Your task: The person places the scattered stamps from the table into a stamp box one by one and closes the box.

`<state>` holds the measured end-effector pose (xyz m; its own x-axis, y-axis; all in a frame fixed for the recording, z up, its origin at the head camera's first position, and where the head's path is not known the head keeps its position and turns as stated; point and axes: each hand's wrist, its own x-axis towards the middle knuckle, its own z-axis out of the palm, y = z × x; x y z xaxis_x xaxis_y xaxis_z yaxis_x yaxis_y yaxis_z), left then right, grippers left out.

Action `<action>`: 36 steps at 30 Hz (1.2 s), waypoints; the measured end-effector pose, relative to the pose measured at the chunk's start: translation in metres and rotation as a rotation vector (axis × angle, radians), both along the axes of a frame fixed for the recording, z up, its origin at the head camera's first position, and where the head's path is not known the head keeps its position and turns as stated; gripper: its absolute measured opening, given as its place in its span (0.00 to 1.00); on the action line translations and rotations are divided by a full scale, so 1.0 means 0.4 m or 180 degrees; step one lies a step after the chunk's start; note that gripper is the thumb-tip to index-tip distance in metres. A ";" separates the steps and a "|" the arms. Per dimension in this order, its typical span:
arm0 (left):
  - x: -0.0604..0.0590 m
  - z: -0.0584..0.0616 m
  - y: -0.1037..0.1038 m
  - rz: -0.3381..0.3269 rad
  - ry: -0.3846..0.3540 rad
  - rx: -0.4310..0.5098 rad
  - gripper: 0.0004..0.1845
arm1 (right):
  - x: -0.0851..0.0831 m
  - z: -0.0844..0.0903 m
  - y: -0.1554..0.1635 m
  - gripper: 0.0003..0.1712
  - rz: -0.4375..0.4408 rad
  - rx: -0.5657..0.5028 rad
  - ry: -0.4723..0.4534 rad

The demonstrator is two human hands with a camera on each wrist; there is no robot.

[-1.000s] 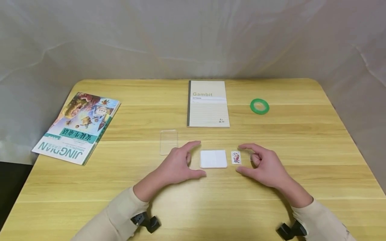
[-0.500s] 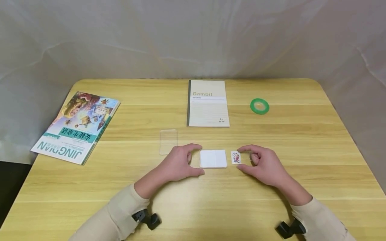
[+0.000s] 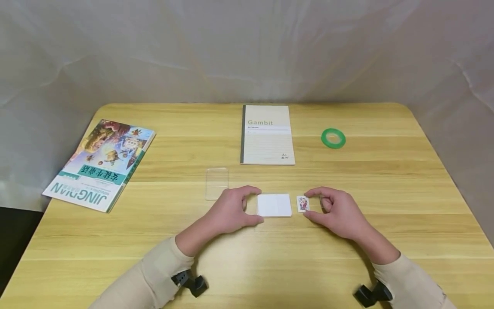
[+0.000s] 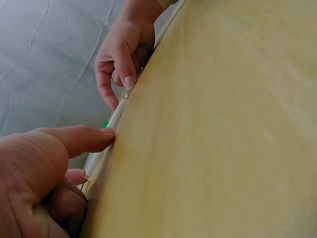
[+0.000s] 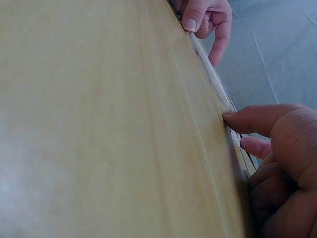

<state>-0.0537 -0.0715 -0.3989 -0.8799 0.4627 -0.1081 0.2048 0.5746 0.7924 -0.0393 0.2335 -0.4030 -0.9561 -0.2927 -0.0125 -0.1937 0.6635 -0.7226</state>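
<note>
My left hand (image 3: 230,210) pinches the white card stack's (image 3: 274,205) left edge — thumb and forefinger curled round it, mid-table (image 3: 347,240). My right hand (image 3: 336,212) pinches the small picture card (image 3: 302,203) just right of it.

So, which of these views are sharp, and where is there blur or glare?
Head view: evenly lit and sharp, soft shadows under the left hand and right hand; the clear plastic sheet is faint. Left wrist view: the table is a blurred tilted plane. Right wrist view: same blur, pale glare low on the left.
</note>
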 end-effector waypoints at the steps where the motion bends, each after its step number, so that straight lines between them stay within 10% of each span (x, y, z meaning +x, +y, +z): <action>1: 0.000 0.000 0.000 0.0005 0.0002 -0.0001 0.35 | 0.000 0.000 0.000 0.20 -0.0002 -0.0003 -0.0008; 36: -0.011 -0.004 -0.001 -0.0041 -0.0043 -0.0031 0.35 | 0.006 0.026 -0.052 0.22 -0.0104 -0.0417 -0.0091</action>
